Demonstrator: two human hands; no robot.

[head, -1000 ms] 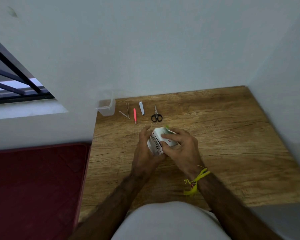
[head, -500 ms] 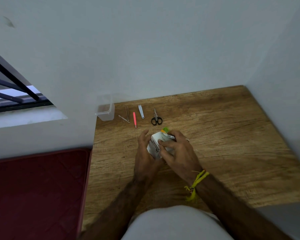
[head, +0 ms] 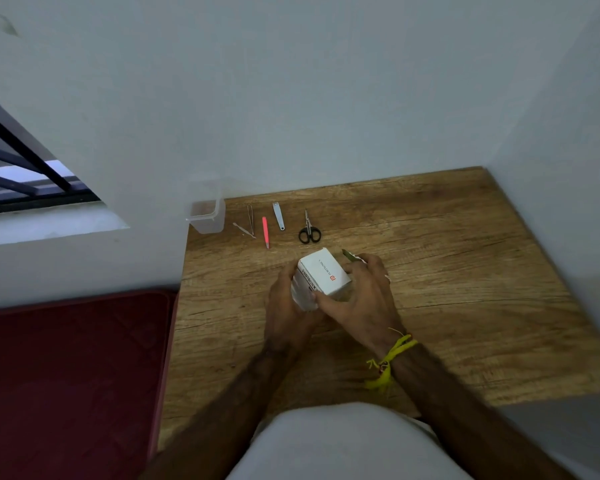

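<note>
A small white cardboard box (head: 324, 274) with red and dark print sits between both hands above the wooden table (head: 447, 271). My left hand (head: 288, 306) grips its left side from below. My right hand (head: 364, 299) holds its right side, thumb along the near edge, fingers curled around the far side. A green and white flap or slip (head: 350, 255) pokes out behind the right fingers.
Small tools lie in a row at the table's back: tweezers (head: 250, 220), a pink tool (head: 265, 232), a metal nail file (head: 278, 215), black-handled scissors (head: 309, 229). A clear plastic container (head: 207, 216) stands at the back left corner. A dark red mat (head: 66, 375) lies left.
The box has been turned so its broad white top faces up. My right hand has slid from on top of it to its right side. The camera has tilted slightly.
</note>
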